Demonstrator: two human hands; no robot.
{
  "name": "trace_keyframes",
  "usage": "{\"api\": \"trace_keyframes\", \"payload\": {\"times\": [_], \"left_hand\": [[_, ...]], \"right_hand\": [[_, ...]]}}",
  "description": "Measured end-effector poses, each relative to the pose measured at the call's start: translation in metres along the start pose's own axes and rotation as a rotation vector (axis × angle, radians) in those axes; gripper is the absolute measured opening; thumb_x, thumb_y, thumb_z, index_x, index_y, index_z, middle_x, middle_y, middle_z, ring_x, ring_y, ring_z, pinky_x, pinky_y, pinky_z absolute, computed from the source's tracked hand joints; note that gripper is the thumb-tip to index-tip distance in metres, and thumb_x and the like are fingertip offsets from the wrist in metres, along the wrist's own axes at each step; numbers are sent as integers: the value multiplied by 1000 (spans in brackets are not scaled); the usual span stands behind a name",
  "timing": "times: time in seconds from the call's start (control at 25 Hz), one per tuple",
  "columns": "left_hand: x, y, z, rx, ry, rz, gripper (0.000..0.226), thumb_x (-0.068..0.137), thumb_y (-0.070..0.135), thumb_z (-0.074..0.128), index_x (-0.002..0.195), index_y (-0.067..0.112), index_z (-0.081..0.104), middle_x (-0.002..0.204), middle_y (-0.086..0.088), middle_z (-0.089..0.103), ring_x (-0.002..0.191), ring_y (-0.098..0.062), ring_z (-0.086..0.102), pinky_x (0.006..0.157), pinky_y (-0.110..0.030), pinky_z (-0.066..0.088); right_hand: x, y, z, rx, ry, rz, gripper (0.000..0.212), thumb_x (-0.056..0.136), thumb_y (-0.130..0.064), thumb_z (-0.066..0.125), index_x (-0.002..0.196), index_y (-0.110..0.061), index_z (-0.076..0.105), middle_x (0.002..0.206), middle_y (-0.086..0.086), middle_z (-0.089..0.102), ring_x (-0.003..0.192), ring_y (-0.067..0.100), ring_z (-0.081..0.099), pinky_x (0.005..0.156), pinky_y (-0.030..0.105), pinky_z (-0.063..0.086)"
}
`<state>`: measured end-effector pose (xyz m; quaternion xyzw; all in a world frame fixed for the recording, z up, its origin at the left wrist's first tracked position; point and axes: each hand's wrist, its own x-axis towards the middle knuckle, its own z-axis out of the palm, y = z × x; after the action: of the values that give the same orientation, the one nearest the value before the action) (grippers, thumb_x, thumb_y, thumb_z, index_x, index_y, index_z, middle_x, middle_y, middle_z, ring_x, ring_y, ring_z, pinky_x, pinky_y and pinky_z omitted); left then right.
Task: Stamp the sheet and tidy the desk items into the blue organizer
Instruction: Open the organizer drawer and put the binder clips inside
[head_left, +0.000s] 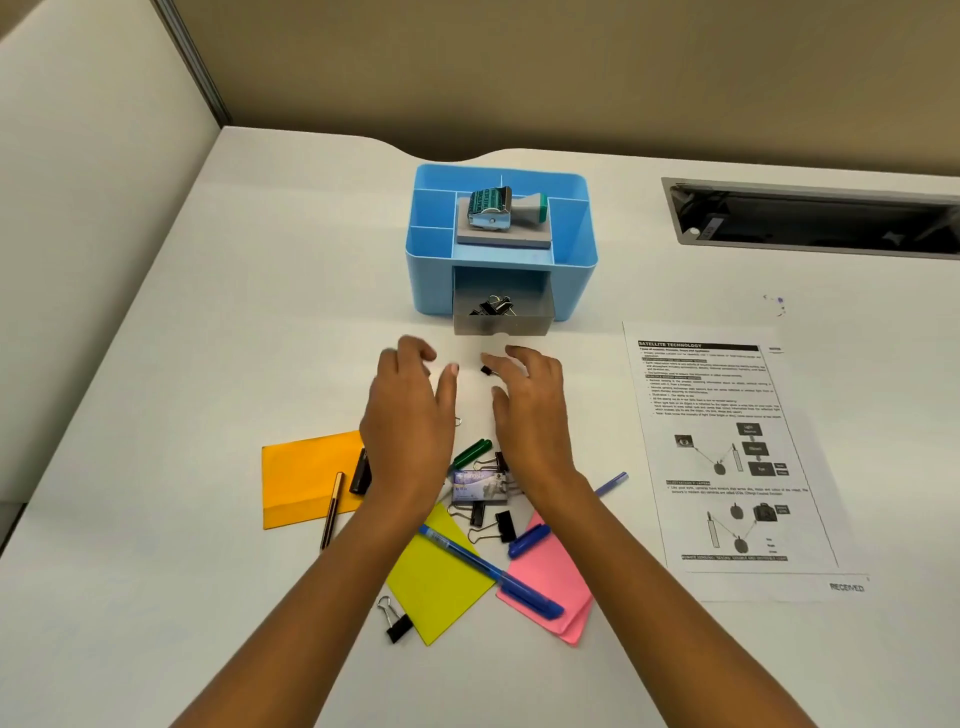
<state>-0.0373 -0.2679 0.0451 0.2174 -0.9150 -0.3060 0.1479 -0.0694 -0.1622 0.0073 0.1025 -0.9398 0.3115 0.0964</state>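
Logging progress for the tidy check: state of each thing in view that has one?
drawer: open, binder clips inside
stamp: lying on its side on the grey pad
sheet: flat, stamped RECEIVED
left hand: open, empty
right hand: by a small clip, grip unclear

The white worktop (182, 338) carries a blue organizer (431, 280) just beyond the fingers (519, 358) and a printed sheet (727, 467) to their right. Nearer than the fingers lie an orange paper (306, 478), a yellow note (436, 577), pink notes (550, 571), pens (488, 569) and binder clips (397, 626)
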Motion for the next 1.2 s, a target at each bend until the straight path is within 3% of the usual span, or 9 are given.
{"api": "trace_keyframes", "payload": {"times": [0.12,0.28,0.44,0.56,0.72,1.0,1.2], "left_hand": [[-10,-11,14,221,-103,-30,28,91,29,57,115,13,54,115,-10,54,102,-25,49,73,-30,39],[-9,-7,23,202,-125,-73,37,87,33,63,114,11,53,116,-12,52,104,-26,49,80,-32,44],[-7,-6,27,208,-120,-102,30,89,25,60,114,8,54,116,-14,54,103,-26,53,77,-32,48],[-6,-8,28,210,-98,-93,22,89,14,57,109,5,56,110,-15,56,97,-26,55,72,-31,48],[-6,-8,26,183,-104,-69,16,86,6,60,102,5,59,103,-14,57,90,-25,56,69,-30,50],[-3,4,5,23,-69,-68,13,81,3,62,93,5,58,99,-12,53,85,-23,50,62,-23,33],[25,40,-30,-153,35,70,15,81,7,64,95,11,60,98,-3,52,88,-14,52,66,-13,39]], "right_hand": [[3,0,10,-64,2,-56,32,77,11,67,106,-3,68,112,19,63,104,33,56,78,37,53],[-5,3,8,-83,17,-74,20,75,10,67,92,-2,66,92,15,62,84,27,55,62,33,51],[-11,6,-2,18,66,-13,18,80,6,64,92,-8,64,92,10,61,84,24,52,68,35,51],[-1,-5,-24,88,205,-32,14,84,-1,63,96,-10,64,96,8,62,89,19,53,74,26,46],[34,-24,-46,145,369,-72,13,87,-6,62,100,-10,64,100,6,63,97,20,51,81,25,45],[69,-20,-32,59,297,7,12,87,-11,64,99,-10,66,97,8,67,104,28,48,87,40,48],[50,-15,-43,92,377,1,13,91,-11,59,101,-11,67,101,5,64,105,23,45,85,32,44]]}}
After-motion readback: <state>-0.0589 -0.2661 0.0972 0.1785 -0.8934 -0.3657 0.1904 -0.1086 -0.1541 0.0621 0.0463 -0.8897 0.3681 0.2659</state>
